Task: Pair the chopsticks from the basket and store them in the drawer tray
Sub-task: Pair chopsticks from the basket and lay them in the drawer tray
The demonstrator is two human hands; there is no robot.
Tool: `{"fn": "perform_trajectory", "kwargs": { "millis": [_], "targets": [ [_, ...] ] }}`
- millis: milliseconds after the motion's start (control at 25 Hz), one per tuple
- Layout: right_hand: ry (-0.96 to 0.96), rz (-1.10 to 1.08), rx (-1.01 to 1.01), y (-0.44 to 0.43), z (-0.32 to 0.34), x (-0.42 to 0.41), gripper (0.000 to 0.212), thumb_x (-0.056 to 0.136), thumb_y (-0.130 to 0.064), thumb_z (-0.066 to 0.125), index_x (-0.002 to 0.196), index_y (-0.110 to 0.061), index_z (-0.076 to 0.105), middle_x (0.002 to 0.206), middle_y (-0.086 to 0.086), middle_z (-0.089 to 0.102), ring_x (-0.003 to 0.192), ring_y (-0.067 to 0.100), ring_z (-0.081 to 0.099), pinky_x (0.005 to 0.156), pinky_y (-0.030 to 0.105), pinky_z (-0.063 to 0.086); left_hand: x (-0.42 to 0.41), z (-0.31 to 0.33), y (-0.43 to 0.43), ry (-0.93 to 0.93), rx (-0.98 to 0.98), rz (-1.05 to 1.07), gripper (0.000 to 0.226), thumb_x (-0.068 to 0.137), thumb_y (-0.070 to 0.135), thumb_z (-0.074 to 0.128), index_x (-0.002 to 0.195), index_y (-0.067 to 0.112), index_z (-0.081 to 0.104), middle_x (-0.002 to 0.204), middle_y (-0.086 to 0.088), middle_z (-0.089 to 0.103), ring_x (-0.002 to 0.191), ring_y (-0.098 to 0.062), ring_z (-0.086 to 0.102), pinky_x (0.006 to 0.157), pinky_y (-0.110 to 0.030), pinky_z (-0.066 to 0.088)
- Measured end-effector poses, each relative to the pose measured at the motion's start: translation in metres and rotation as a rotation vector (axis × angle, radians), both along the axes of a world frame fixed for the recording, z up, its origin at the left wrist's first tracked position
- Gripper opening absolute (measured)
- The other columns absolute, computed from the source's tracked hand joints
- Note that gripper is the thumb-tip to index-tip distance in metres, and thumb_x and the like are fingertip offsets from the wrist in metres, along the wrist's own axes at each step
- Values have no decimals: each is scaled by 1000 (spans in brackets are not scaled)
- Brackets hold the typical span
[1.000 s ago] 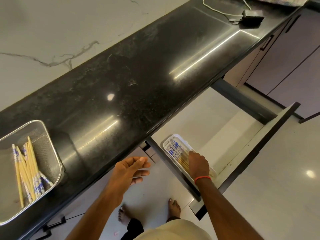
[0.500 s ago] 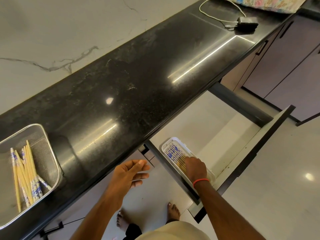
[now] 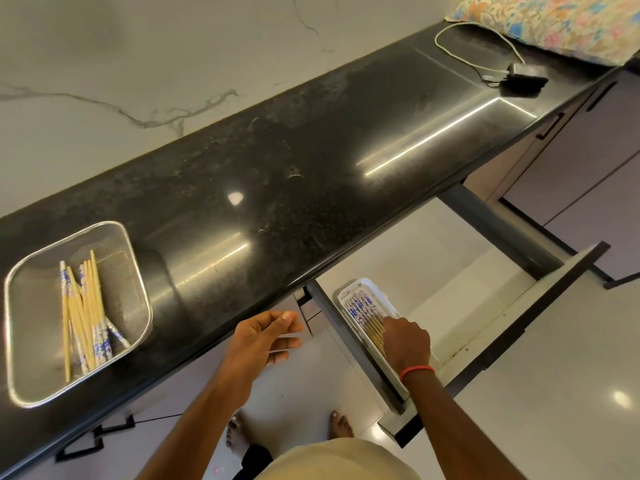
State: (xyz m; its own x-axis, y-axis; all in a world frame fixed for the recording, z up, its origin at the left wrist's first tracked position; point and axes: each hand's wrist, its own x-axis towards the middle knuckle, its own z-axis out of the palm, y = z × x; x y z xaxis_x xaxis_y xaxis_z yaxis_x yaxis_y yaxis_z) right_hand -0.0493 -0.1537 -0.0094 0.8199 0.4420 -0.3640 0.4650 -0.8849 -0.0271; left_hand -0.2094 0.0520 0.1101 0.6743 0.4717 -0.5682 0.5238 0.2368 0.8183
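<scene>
Right hand (image 3: 406, 337) palm-down, fingers pressed on chopsticks (image 3: 367, 315) in tray (image 3: 351, 287); left hand (image 3: 266, 337) loosely open, empty, below counter edge.

Black speckled counter (image 3: 277, 174); pale yellow chopsticks (image 3: 83, 306), blue-patterned ends; white tray (image 3: 360, 285).

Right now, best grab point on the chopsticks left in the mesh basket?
Probably the plain bamboo ends of the chopsticks, coming from above. They lie loosely fanned in the mesh basket, bare ends toward the wall and spread apart, so one pair can be pinched there. The patterned ends bunch by the near rim. The left hand is free and nearer.
</scene>
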Motion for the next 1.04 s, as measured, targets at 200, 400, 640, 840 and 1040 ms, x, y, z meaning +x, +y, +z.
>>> {"fn": "perform_trajectory", "kwargs": {
  "millis": [200, 400, 640, 840, 1040],
  "targets": [
    [-50, -27, 170, 25, 29, -8, 25, 94, -41, 52, 101, -23, 68, 89, 1, 74, 75, 22, 71, 68, 33, 60, -14, 11, 16, -42, 14, 68, 25, 96, 32, 58, 109, 15, 72, 102, -1, 80, 96, -23, 75, 86, -39, 58],
    [-22, -17, 387, 67, 66, -23, 27, 92, -44, 57, 91, -21, 72, 87, 3, 73, 79, 24, 70, 72, 37, 59, -32, 29, 37, -100, 38, 134, 23, 96, 33, 60, 108, 18, 73, 102, -1, 80, 94, -20, 76, 86, -36, 57],
    [12, 140, 578, 142, 120, -54, 20, 87, -42, 70, 93, -23, 73, 84, -1, 75, 81, 23, 70, 64, 25, 46, -66, 48, 87, -137, 14, 295, 22, 95, 34, 63, 108, 19, 73, 102, -1, 80, 95, -21, 76, 83, -34, 57],
    [-14, 291, 643, 209, 153, -82, 24, 87, -48, 68, 96, -26, 72, 82, -8, 75, 76, 13, 70, 57, 21, 48, -99, 56, 127, -158, 23, 357, 21, 97, 33, 61, 108, 19, 72, 103, 2, 80, 96, -18, 76, 86, -34, 57],
    [-23, 381, 674, 271, 171, -113, 24, 87, -48, 66, 98, -28, 72, 81, -10, 74, 72, 7, 68, 57, 19, 52, -124, 68, 174, -195, 40, 429, 21, 96, 31, 62, 105, 17, 74, 99, 0, 81, 93, -20, 76, 87, -37, 58]
  ]
}}
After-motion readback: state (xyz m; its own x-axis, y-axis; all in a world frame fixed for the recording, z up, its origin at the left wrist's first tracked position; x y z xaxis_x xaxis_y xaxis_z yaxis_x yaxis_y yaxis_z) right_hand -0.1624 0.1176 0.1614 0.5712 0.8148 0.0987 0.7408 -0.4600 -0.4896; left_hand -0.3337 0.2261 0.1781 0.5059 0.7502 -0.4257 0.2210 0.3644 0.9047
